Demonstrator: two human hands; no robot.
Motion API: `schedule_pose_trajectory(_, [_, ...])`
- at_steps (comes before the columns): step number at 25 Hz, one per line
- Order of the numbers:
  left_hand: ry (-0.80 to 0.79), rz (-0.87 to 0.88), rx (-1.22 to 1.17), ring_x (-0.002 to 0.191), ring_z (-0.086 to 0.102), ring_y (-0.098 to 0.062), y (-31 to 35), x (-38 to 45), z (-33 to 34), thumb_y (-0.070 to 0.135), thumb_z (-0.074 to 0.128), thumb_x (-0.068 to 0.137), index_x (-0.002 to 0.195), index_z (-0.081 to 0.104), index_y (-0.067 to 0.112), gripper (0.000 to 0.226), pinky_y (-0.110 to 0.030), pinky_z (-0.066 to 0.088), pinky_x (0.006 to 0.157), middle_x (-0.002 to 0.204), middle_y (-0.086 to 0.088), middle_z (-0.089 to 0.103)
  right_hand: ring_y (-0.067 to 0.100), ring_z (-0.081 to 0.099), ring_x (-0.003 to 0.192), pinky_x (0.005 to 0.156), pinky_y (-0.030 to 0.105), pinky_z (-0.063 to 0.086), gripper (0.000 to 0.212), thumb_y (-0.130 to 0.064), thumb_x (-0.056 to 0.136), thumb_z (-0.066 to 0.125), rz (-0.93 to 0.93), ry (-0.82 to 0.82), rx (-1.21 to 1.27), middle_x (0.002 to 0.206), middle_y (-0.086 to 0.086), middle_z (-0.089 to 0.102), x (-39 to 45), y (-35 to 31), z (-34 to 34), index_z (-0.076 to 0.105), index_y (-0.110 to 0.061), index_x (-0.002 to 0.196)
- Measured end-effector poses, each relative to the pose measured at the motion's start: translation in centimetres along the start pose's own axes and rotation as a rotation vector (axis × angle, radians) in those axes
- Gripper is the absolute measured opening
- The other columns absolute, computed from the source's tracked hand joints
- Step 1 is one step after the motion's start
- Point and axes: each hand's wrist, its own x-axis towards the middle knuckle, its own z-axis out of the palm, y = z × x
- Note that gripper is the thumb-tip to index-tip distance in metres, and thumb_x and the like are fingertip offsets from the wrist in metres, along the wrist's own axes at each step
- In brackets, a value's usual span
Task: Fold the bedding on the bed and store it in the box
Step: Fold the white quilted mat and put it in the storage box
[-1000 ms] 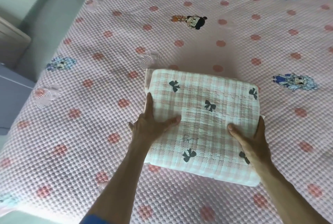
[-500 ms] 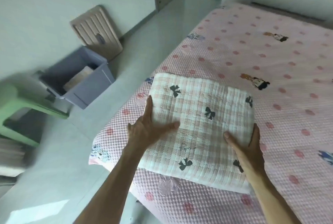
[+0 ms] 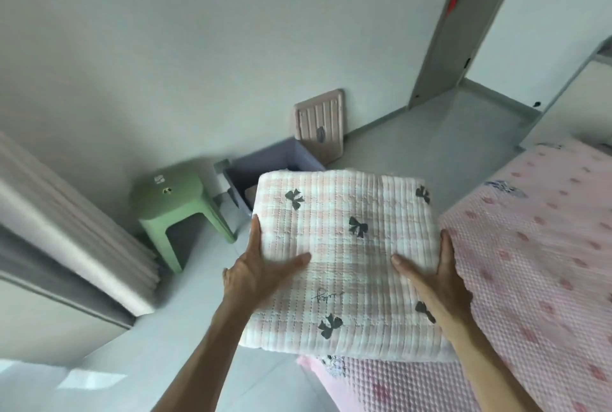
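A folded pink-and-white checked quilt with black bows is held in the air past the bed's corner. My left hand grips its left edge, thumb on top and fingers underneath. My right hand grips the right edge in the same way. Beyond the quilt, on the floor by the wall, stands the blue-grey storage box; the quilt hides its near part and most of its inside.
The bed with its pink dotted cover lies to the right. A green plastic stool stands left of the box. The box's pink lid leans on the wall behind it. A curtain and radiator are at far left; a doorway is at upper right.
The quilt has been lifted off the bed and carried left, out over the floor. The view has swung from the bed to the wall, the stool and the box.
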Motion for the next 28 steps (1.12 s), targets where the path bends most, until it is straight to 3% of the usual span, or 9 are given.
schedule_pose_trajectory(3, [0.019, -0.058, -0.046, 0.095, 0.069, -0.031, -3.6, 4.8, -5.1, 0.105, 0.046, 0.038, 0.141, -0.023, 0.056, 0.134, -0.057, 0.051, 0.091, 0.132, -0.008, 0.061, 0.040, 0.059, 0.117, 0.103, 0.060, 0.041, 0.121, -0.098, 0.050, 0.053, 0.001, -0.082, -0.105, 0.160, 0.002, 0.030, 2.5, -7.0, 6.0, -0.007, -0.058, 0.146])
schedule_pose_trajectory(5, [0.023, -0.100, -0.079, 0.096, 0.069, -0.029, -5.4, 8.2, -6.6, 0.104, 0.046, 0.039, 0.143, -0.021, 0.054, 0.134, -0.054, 0.051, 0.091, 0.132, -0.007, 0.061, 0.040, 0.060, 0.115, 0.099, 0.056, 0.045, 0.122, -0.099, 0.050, 0.051, 0.003, -0.113, -0.173, 0.156, 0.005, 0.037, 5.0, -10.2, 9.2, -0.005, -0.053, 0.149])
schedule_pose_trajectory(9, [-0.028, -0.149, -0.127, 0.091, 0.069, -0.024, -7.6, 15.0, -8.1, 0.102, 0.050, 0.043, 0.146, -0.018, 0.051, 0.133, -0.047, 0.056, 0.086, 0.128, -0.004, 0.063, 0.038, 0.054, 0.125, 0.108, 0.052, 0.038, 0.125, -0.099, 0.049, 0.045, 0.031, -0.181, -0.256, 0.152, 0.002, 0.044, 10.8, -13.0, 14.7, -0.004, -0.048, 0.151])
schedule_pose_trajectory(13, [-0.040, -0.246, -0.198, 0.084, 0.071, -0.020, -9.6, 29.4, -10.2, 0.101, 0.055, 0.036, 0.143, -0.016, 0.056, 0.137, -0.045, 0.060, 0.078, 0.133, -0.006, 0.060, 0.038, 0.064, 0.109, 0.102, 0.057, 0.043, 0.120, -0.107, 0.046, 0.037, 0.052, -0.252, -0.317, 0.151, 0.002, 0.046, 22.8, -15.8, 24.8, -0.011, -0.057, 0.144])
schedule_pose_trajectory(16, [-0.099, -0.303, -0.155, 0.080, 0.071, -0.019, -10.1, 37.6, -11.8, 0.103, 0.052, 0.033, 0.143, -0.018, 0.055, 0.138, -0.040, 0.060, 0.074, 0.132, -0.006, 0.062, 0.036, 0.059, 0.117, 0.102, 0.058, 0.044, 0.119, -0.105, 0.046, 0.045, 0.099, -0.289, -0.296, 0.148, -0.002, 0.049, 29.3, -17.8, 29.5, -0.006, -0.058, 0.143])
schedule_pose_trajectory(19, [-0.114, -0.307, -0.131, 0.077, 0.069, -0.015, -9.2, 45.7, -13.0, 0.102, 0.048, 0.041, 0.148, -0.018, 0.046, 0.137, -0.027, 0.058, 0.066, 0.139, -0.010, 0.055, 0.032, 0.062, 0.112, 0.095, 0.059, 0.049, 0.114, -0.102, 0.045, 0.054, 0.154, -0.306, -0.289, 0.144, -0.005, 0.052, 36.9, -20.4, 33.1, -0.007, -0.067, 0.134])
schedule_pose_trajectory(21, [-0.147, -0.338, -0.149, 0.097, 0.069, -0.023, -9.4, 52.1, -13.4, 0.100, 0.050, 0.044, 0.150, -0.016, 0.044, 0.137, -0.031, 0.057, 0.075, 0.149, -0.011, 0.044, 0.030, 0.066, 0.105, 0.092, 0.058, 0.052, 0.112, -0.100, 0.045, 0.057, 0.156, -0.332, -0.304, 0.141, -0.006, 0.055, 42.7, -22.3, 36.1, -0.007, -0.070, 0.132])
schedule_pose_trajectory(24, [-0.226, -0.379, -0.268, 0.138, 0.038, -0.037, -10.5, 62.6, -12.7, 0.098, 0.059, 0.040, 0.149, -0.008, 0.053, 0.135, -0.054, 0.036, 0.111, 0.161, -0.005, 0.020, 0.029, 0.070, 0.099, 0.092, 0.057, 0.052, 0.110, -0.097, 0.047, 0.062, 0.169, -0.351, -0.273, 0.131, -0.013, 0.060, 51.0, -24.1, 41.0, 0.000, -0.070, 0.134])
schedule_pose_trajectory(28, [-0.153, -0.476, -0.367, 0.131, 0.047, -0.038, -12.2, 72.1, -8.8, 0.095, 0.062, 0.041, 0.149, -0.008, 0.051, 0.137, -0.050, 0.041, 0.105, 0.155, -0.008, 0.035, 0.022, 0.065, 0.111, 0.101, 0.056, 0.046, 0.106, -0.089, 0.051, 0.071, 0.148, -0.427, -0.314, 0.127, -0.021, 0.062, 62.8, -23.9, 47.1, 0.015, -0.067, 0.139])
